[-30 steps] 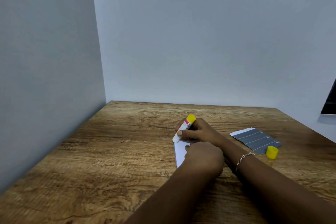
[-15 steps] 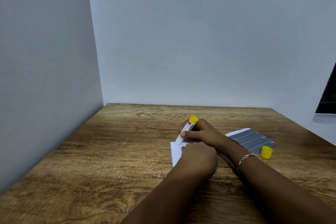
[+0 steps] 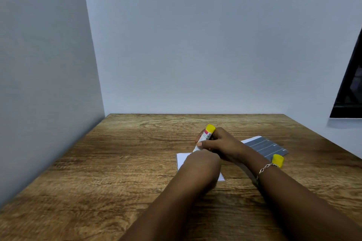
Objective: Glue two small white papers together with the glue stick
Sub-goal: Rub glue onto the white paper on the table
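Note:
A small white paper (image 3: 181,160) lies flat on the wooden table (image 3: 117,162). My left hand (image 3: 201,166) rests on it, fingers down and hidden, covering most of the sheet. My right hand (image 3: 223,146) grips a white glue stick (image 3: 205,136) with a yellow end, tilted with its tip down on the paper's far edge, just beyond my left hand. A second paper (image 3: 264,146), grey with a white edge, lies to the right, partly behind my right wrist.
The glue stick's yellow cap (image 3: 277,160) lies on the table beside the grey paper, near my right wrist and its bracelet. Walls close the table at the left and back. A dark panel (image 3: 350,88) shows at the far right.
The glue stick's tip has slid a little along the paper's far edge, toward my left hand. My left hand stays pressed on the sheet. The camera shifted slightly.

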A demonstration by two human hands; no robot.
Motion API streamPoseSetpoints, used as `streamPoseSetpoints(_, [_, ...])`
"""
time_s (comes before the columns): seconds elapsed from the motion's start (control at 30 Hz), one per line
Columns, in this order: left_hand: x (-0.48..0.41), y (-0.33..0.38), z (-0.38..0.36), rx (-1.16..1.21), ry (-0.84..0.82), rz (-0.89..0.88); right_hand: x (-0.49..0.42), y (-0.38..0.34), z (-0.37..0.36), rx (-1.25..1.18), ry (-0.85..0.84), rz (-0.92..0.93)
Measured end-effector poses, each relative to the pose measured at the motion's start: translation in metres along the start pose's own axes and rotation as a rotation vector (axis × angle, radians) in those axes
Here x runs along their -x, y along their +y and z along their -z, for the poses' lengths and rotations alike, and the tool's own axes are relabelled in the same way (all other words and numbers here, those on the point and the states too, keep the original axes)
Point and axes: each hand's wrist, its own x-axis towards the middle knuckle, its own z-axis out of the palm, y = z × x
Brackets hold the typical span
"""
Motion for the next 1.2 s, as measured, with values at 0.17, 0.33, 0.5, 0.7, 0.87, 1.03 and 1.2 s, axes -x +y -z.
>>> streamPoseSetpoints(0.17, [0.008, -0.008, 0.001, 0.002, 0.11, -0.052, 0.006, -0.001, 0.009, -0.012, 0.027, -0.036])
streamPoseSetpoints(0.33, [0.012, -0.014, 0.002, -0.011, 0.172, -0.067, 0.013, -0.004, 0.019, 0.074, 0.106, -0.087])
streamPoseSetpoints(0.5, [0.014, -0.019, 0.003, 0.094, 0.211, -0.07, 0.02, -0.006, 0.025, 0.162, 0.171, -0.099])
streamPoseSetpoints(0.7, [0.006, -0.032, 0.001, 0.207, 0.245, -0.051, 0.037, -0.011, 0.025, 0.125, 0.278, -0.044])
streamPoseSetpoints(0.87, [-0.001, -0.045, 0.001, 0.356, 0.243, -0.057, 0.045, 0.0, 0.014, 0.065, 0.358, -0.025])
streamPoseSetpoints(1.03, [0.0, -0.048, 0.003, 0.446, 0.227, -0.07, 0.044, -0.002, 0.008, 0.163, 0.368, -0.008])
streamPoseSetpoints(1.2, [-0.005, -0.051, 0.001, 0.469, 0.214, -0.073, 0.045, -0.004, 0.006, 0.227, 0.351, 0.002])
